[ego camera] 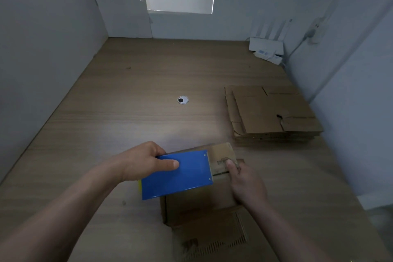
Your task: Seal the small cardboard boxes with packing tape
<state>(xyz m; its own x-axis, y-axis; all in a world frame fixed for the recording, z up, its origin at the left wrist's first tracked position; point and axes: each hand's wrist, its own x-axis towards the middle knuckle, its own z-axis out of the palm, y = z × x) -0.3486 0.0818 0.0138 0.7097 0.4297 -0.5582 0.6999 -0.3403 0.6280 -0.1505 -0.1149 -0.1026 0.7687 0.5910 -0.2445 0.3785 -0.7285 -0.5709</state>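
Observation:
My left hand [146, 160] grips a flat blue tool [177, 175], which looks like a tape dispenser, thumb on its top face. It hovers over the far left part of a small cardboard box [200, 210] near the table's front edge. My right hand [244, 183] pinches a brown strip [222, 158] that comes out of the blue tool's right end and presses it onto the box's far right corner. A printed cardboard flap [217, 240] lies in front of the box.
A stack of flattened cardboard boxes [272, 112] lies to the right on the wooden table [127, 112]. A round cable grommet [182, 100] sits mid-table. A white router [266, 45] and power strip stand at the back right corner. White walls close in left and right.

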